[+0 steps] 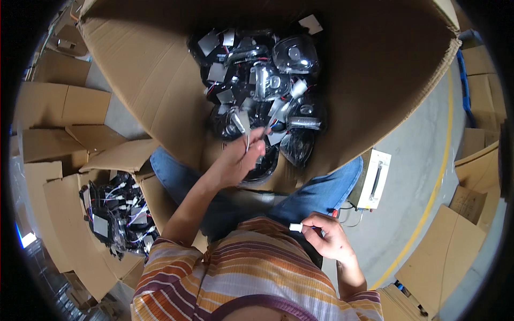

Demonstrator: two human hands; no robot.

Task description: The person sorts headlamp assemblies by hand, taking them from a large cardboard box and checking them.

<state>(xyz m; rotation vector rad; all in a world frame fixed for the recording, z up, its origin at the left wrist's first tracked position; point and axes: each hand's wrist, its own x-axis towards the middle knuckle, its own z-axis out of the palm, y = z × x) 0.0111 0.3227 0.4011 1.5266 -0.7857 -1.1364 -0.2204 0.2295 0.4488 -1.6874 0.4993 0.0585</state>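
My left hand (242,159) reaches into a big cardboard box (134,69), fingers closed round a thin cable (247,142) with a pale end. It sits at the near side of a pile of clear-lensed lamps (270,80) with black backs, coloured wires and pale labels. Some lamps lie partly under the hand and in shadow. By my right thigh, outside the box, my right hand (327,235) pinches a white plug connector (295,227) between thumb and fingers. Dark wire shows at its fingers; the rest is hidden.
A second carton (147,184) on the left holds black parts (123,214) with white plugs and wires. A white-fronted box-shaped device (373,179) with a black handle stands on the floor to the right. Flattened cartons (447,257) lie farther right, past a yellow floor line (428,214).
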